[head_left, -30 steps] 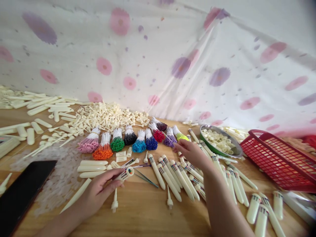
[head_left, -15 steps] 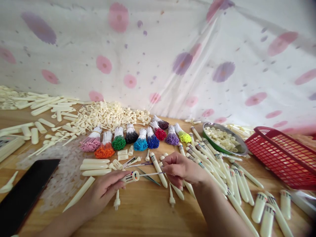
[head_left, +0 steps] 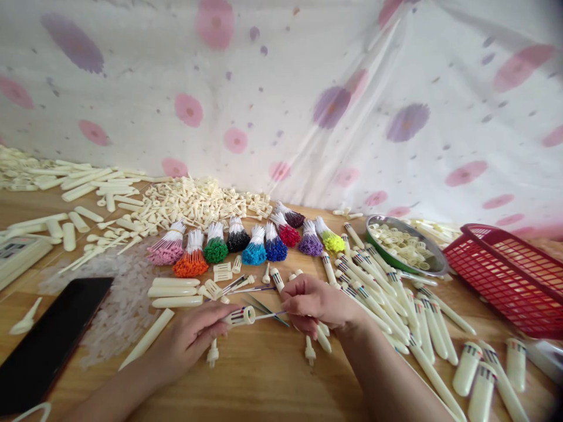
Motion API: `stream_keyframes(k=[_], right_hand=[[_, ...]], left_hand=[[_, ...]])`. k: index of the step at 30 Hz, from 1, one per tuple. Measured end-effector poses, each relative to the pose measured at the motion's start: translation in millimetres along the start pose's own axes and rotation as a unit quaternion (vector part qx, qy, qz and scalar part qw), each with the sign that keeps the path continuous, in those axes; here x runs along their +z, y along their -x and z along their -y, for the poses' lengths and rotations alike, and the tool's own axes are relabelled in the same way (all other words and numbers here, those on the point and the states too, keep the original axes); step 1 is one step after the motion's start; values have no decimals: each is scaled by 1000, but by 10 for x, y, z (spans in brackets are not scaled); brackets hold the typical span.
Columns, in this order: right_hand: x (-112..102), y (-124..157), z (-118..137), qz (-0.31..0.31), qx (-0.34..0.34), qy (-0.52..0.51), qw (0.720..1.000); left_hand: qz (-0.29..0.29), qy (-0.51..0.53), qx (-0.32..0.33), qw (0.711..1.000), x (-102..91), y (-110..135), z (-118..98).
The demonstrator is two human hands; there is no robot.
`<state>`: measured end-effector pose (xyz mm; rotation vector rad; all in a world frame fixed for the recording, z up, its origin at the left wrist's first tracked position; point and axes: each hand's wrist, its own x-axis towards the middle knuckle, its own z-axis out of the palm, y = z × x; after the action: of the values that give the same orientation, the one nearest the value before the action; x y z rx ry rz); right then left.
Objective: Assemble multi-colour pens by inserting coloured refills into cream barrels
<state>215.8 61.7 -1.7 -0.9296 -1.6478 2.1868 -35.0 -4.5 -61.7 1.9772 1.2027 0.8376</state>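
Note:
My left hand (head_left: 189,337) is closed round a cream pen barrel (head_left: 240,316), its open end facing right. My right hand (head_left: 314,305) pinches a thin refill (head_left: 268,316) whose tip sits at the barrel's mouth. Both hands hover just above the wooden table (head_left: 259,375). Behind them stand bundles of coloured refills: pink (head_left: 165,251), orange (head_left: 191,264), green (head_left: 215,249), black (head_left: 237,237), light blue (head_left: 255,252), dark blue (head_left: 275,248), red (head_left: 288,233), purple (head_left: 310,243) and yellow-green (head_left: 329,239).
Several cream barrels with coloured marks (head_left: 396,299) lie to the right. A metal bowl of small cream parts (head_left: 402,246) and a red basket (head_left: 510,275) stand at the right. A black phone (head_left: 48,340) lies at the left. Loose cream parts (head_left: 189,202) cover the back.
My right hand came back from the purple refill bundle with one refill and brought its tip to the mouth of the barrel in my left hand.

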Motion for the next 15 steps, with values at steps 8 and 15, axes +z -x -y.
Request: stream_keyframes(k=[8,15], right_hand=[[-134,-113,-86,-28,8,20,999],[-89,-39,-28,-21,-2,52,998]], left_hand=[[-16,0,4,1000,15,0,1],[4,-45,21,999,-1,-2,39]])
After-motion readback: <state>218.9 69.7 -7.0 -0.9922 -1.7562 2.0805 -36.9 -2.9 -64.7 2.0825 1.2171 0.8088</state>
